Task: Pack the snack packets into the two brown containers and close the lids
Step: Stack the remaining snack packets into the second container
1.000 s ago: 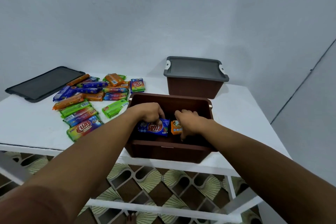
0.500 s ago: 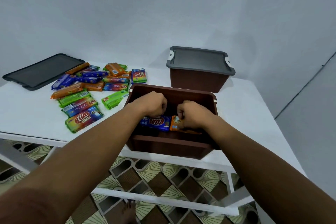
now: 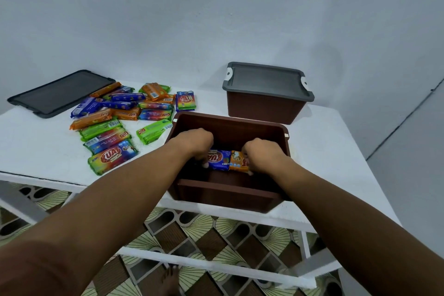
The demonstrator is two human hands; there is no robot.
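Head view: both hands are reaching down into the open box (image 3: 225, 191), which is sitting at the near edge of the desk (image 3: 36, 146). On one side the left hand (image 3: 192, 144) is curling its fingers (image 3: 205, 165) over the left end of a blue packet (image 3: 217, 160), gripping it. On the other the right hand (image 3: 264, 156) is clenching round the right end of an orange packet (image 3: 236, 163). Both packets are lying side by side, touching, low inside the box. Behind it, to the right, the closed box (image 3: 264, 110) is standing with a grey lid (image 3: 266, 79) on top. At far left a loose lid (image 3: 60, 94) is lying flat. Between that and the open box a pile (image 3: 120, 122) of packets is lying on the desk, the nearest green one just beside the box's left wall.
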